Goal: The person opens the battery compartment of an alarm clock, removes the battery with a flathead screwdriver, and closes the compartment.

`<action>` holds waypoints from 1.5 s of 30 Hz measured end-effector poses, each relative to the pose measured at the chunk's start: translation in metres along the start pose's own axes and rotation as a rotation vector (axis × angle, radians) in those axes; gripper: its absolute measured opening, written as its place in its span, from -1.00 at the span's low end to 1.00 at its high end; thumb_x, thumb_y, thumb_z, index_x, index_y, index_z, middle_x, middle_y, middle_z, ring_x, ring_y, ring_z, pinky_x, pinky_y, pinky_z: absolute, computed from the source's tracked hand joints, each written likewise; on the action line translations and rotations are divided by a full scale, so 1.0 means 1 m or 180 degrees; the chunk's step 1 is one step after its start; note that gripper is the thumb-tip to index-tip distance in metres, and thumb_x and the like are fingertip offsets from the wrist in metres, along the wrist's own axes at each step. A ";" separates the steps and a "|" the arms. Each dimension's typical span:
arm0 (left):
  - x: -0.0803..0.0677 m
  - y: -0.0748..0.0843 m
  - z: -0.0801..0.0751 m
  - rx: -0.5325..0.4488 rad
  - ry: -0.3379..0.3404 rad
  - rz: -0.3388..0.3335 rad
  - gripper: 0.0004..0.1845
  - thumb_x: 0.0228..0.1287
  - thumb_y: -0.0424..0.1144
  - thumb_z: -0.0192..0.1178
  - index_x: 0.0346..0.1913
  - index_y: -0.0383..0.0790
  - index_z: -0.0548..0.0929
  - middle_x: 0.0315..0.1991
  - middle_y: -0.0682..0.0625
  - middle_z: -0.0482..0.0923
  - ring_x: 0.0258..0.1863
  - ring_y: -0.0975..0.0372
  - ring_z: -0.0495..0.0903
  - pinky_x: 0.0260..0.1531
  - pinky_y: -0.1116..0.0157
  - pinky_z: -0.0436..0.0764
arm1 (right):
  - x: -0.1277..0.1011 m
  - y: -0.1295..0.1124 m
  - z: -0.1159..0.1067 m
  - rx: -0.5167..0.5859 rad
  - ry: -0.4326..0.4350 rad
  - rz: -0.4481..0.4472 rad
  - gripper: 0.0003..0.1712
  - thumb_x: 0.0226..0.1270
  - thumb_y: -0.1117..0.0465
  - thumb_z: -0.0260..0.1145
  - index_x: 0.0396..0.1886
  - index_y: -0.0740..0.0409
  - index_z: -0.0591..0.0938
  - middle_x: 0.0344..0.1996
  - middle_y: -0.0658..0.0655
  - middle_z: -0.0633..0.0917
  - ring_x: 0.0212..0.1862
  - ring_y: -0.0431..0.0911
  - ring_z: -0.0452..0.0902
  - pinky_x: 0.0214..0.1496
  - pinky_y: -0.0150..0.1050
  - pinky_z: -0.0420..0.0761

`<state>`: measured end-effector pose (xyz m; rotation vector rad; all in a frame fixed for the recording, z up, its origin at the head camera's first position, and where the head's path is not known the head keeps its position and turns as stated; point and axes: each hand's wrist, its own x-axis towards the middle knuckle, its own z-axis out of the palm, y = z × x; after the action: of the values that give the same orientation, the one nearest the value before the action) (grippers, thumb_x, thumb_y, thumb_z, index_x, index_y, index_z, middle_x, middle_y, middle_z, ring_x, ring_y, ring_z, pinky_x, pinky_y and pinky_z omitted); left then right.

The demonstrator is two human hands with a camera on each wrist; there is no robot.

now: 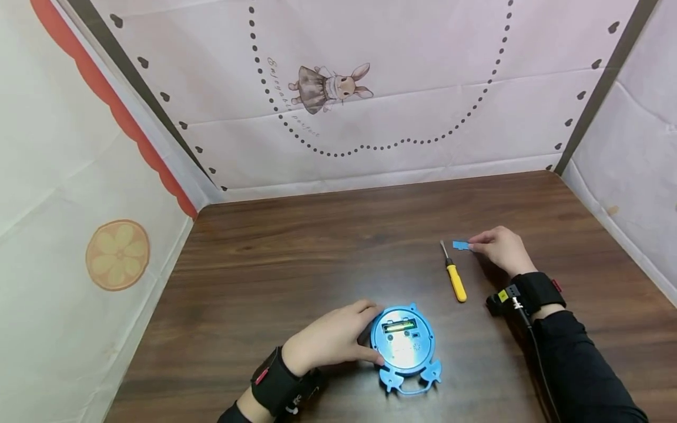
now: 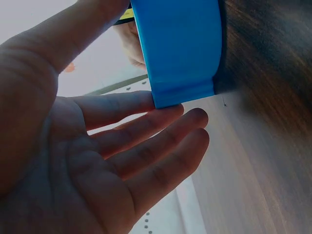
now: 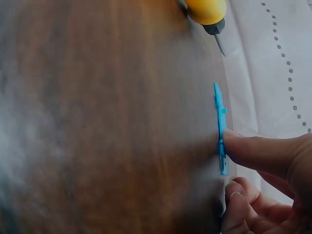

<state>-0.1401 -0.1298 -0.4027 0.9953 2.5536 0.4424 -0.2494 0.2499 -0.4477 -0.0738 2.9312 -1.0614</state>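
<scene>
A round blue alarm clock (image 1: 406,341) lies face down on the table, its battery compartment uncovered and a green battery (image 1: 400,325) showing in it. My left hand (image 1: 338,336) holds the clock at its left side, thumb near the lower edge and index finger near the upper. In the left wrist view, the fingers touch the clock's blue side wall (image 2: 180,48), the others stretched beside it. Further back on the right, my right hand (image 1: 499,248) pinches a small flat blue battery cover (image 1: 461,245) low over the table. The right wrist view shows the thumb against that battery cover (image 3: 221,129).
A yellow-handled screwdriver (image 1: 456,283) lies between the clock and the right hand, tip pointing away. White printed cloth (image 1: 370,147) borders the wooden table (image 1: 264,258) at the back and both sides. A cable (image 1: 536,352) runs along the right forearm.
</scene>
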 end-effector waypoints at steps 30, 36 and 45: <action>0.004 -0.008 -0.001 -0.0274 -0.0074 0.0013 -0.04 0.19 0.22 0.38 0.53 -0.18 0.29 0.42 -0.04 0.33 0.27 0.20 0.47 0.21 0.21 0.52 | -0.048 -0.063 0.025 -0.0693 -0.0427 -0.0212 -0.49 0.43 0.07 0.34 -0.75 0.06 0.47 -0.78 -0.02 0.33 -0.70 -0.11 0.27 -0.62 -0.29 0.15; 0.006 -0.010 0.001 -0.0328 -0.0105 0.0069 -0.05 0.20 0.21 0.37 0.53 -0.19 0.29 0.42 -0.05 0.33 0.29 0.20 0.46 0.23 0.21 0.51 | -0.047 -0.058 0.026 -0.0684 -0.0429 -0.0194 -0.63 0.42 0.14 0.32 -0.63 0.13 0.55 -0.72 -0.04 0.31 -0.65 -0.12 0.24 -0.57 -0.26 0.20; 0.009 -0.013 -0.002 -0.0366 -0.0071 0.0140 -0.04 0.21 0.19 0.38 0.54 -0.21 0.26 0.44 -0.08 0.33 0.38 0.16 0.38 0.31 0.17 0.43 | -0.057 -0.071 -0.015 -0.0355 -0.0500 -0.0467 -0.69 0.57 0.10 0.18 -0.07 0.31 0.61 -0.42 0.12 0.64 -0.47 -0.10 0.42 -0.43 -0.21 0.39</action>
<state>-0.1545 -0.1324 -0.4083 1.0101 2.4602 0.5802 -0.1901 0.2079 -0.3900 -0.3624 2.8755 -0.8619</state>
